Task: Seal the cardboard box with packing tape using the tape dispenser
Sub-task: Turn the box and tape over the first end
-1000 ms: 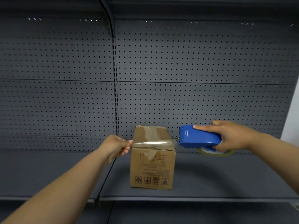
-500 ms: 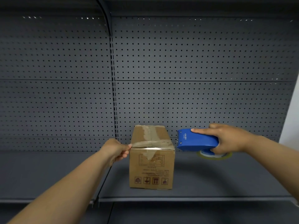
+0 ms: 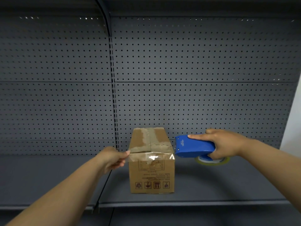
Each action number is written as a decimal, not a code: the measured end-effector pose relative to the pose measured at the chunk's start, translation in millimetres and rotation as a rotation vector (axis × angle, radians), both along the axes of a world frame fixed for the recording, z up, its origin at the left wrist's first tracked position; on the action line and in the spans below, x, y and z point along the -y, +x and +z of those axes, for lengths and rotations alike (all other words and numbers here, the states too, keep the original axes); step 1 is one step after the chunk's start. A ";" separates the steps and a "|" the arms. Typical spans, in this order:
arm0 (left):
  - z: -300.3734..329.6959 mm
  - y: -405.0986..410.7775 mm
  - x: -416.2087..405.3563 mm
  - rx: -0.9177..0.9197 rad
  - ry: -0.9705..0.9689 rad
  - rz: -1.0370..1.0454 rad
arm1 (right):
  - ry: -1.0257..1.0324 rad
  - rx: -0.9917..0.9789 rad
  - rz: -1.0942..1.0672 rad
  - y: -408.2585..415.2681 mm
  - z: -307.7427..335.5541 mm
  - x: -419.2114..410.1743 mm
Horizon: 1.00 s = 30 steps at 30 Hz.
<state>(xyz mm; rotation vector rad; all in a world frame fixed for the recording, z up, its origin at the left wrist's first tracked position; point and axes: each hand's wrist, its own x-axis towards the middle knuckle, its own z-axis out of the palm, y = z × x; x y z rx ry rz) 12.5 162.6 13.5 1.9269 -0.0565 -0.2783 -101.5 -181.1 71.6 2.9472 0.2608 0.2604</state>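
Tape strip [image 3: 151,156] spans brown cardboard box [image 3: 151,173] front edge, mid-application. Left hand [image 3: 114,158] pinches free end; right hand [image 3: 226,145] grips blue plastic tape dispenser [image 3: 193,146]. Next: press down, cut at rt corner.

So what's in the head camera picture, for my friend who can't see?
A left hand pinches clear tape stretched across a cardboard box, while the right hand holds a blue tape dispenser at the box's right edge. The box sits on a grey shelf.
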 end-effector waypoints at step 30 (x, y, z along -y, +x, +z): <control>-35.5 4.8 68.7 1.167 1.011 -0.303 | 0.078 -0.042 0.058 13.7 -12.0 30.1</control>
